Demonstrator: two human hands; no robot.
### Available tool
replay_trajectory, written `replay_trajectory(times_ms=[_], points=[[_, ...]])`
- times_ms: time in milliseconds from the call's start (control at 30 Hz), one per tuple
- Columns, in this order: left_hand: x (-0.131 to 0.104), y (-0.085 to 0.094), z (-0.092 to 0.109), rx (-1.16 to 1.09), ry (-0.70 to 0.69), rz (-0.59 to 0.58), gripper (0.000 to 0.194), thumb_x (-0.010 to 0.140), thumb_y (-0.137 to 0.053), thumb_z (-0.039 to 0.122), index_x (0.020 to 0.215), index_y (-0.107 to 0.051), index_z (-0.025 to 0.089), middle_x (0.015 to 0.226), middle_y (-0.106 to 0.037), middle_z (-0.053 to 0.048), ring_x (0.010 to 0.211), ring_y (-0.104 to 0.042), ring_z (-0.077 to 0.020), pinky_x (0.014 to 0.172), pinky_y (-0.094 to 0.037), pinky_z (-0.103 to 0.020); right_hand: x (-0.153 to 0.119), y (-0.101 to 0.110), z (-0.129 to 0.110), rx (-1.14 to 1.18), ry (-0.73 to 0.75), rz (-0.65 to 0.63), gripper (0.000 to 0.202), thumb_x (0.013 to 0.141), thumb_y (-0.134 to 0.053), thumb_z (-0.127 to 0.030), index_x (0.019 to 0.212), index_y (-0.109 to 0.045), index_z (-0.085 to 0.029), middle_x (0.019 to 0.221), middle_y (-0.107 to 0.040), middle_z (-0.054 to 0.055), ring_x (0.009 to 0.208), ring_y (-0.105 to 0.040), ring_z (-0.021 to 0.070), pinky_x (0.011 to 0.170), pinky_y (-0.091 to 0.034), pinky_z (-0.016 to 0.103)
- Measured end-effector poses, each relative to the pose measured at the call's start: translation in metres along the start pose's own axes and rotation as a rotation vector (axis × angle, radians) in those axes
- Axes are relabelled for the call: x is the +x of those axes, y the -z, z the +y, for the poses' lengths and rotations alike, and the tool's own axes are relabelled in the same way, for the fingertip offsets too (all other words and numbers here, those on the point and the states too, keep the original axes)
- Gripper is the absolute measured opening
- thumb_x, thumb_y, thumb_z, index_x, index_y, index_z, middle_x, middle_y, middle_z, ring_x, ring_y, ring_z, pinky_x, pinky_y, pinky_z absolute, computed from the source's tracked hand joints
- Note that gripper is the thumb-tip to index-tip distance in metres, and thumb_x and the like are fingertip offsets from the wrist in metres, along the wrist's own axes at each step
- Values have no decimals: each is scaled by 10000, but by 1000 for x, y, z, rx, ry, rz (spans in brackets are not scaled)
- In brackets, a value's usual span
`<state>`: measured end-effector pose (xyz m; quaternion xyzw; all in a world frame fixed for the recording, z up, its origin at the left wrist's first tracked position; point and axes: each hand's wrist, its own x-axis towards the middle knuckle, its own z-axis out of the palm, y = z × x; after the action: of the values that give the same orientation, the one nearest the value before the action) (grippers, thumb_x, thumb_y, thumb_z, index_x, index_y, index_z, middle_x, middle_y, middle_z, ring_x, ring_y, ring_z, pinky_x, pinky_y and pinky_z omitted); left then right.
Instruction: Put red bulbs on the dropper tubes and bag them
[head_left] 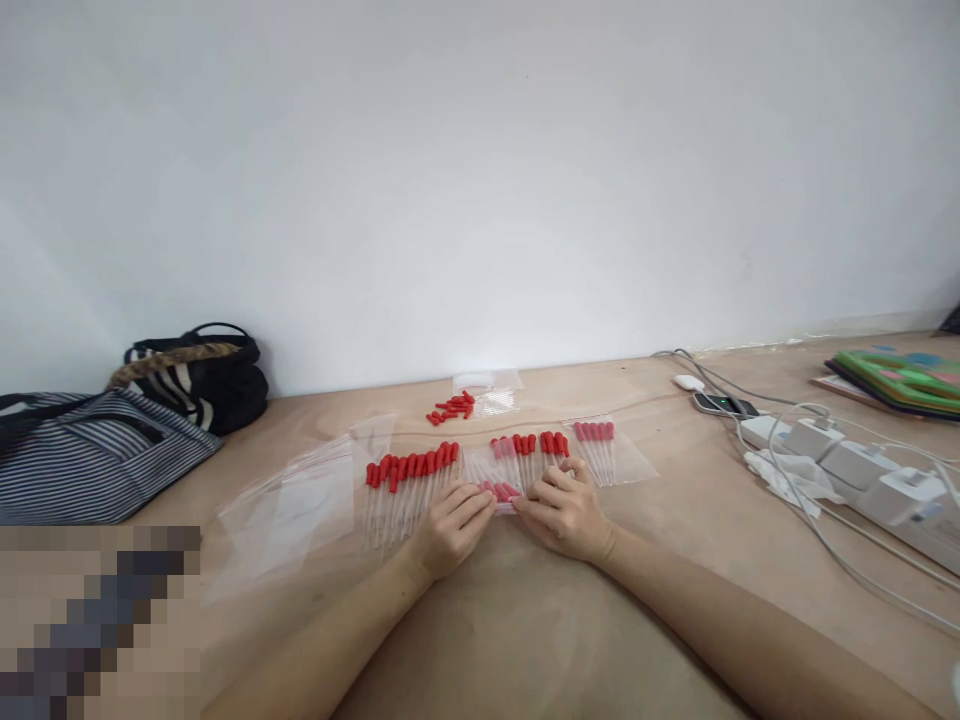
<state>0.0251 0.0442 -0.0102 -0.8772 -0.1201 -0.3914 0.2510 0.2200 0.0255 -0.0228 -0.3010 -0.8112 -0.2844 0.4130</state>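
My left hand and my right hand pinch the two ends of the opening edge of a small clear zip bag. Inside the bag lie several glass droppers, their red rubber bulbs at the edge nearest me. Left of my hands is a row of loose droppers with red bulbs, stems toward me. More loose droppers lie just beyond my right hand, which partly hides their stems. Further right, a filled clear bag holds several droppers with their bulbs pointing away.
Loose red bulbs lie in a pile near the wall, beside a clear bag. Flat clear bags spread over the left side. A striped bag and a black bag stand far left. A power strip with white chargers and cables sits right.
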Motion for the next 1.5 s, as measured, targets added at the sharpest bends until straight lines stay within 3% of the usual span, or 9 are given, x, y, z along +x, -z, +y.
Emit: replay_trajectory(times_ms=[233,467,800,1200,1500], points=[[-4,-4,-2,-49,-40,23,132,805,-478,40,853,-593,85,771,-668,-69,741,-589,-170,658,-513,-321,6,-8,-11,-37,13,13,130,786,-519,-161,676,-587,-176,526,-521,-29,574,-376,102,647,-224,318],[-13,5,-6,-23,-8,-25,146,804,-491,32,905,-584,82,780,-662,-75,723,-583,-162,649,-514,-320,3,-8,-6,-22,51,59,139,761,-515,-105,643,-566,-158,544,-547,-36,577,-370,94,660,-230,326],[-11,4,-4,-14,11,31,166,822,-446,36,873,-585,113,731,-654,-57,691,-593,-147,659,-519,-312,4,-9,-7,-80,25,52,75,787,-542,-174,762,-608,-198,613,-588,-37,615,-434,88,701,-239,323],[-5,0,-3,-19,-10,29,164,827,-438,51,877,-585,102,766,-665,-70,729,-609,-164,665,-525,-317,6,-17,-11,-15,54,58,139,800,-497,-118,713,-597,-164,578,-576,-40,654,-477,92,720,-237,337],[-6,7,-5,-10,23,27,181,804,-466,38,892,-586,142,750,-673,-35,726,-623,-148,691,-519,-313,-10,-4,12,-60,25,48,88,779,-553,-151,827,-612,-196,602,-590,-37,683,-501,106,778,-239,344]])
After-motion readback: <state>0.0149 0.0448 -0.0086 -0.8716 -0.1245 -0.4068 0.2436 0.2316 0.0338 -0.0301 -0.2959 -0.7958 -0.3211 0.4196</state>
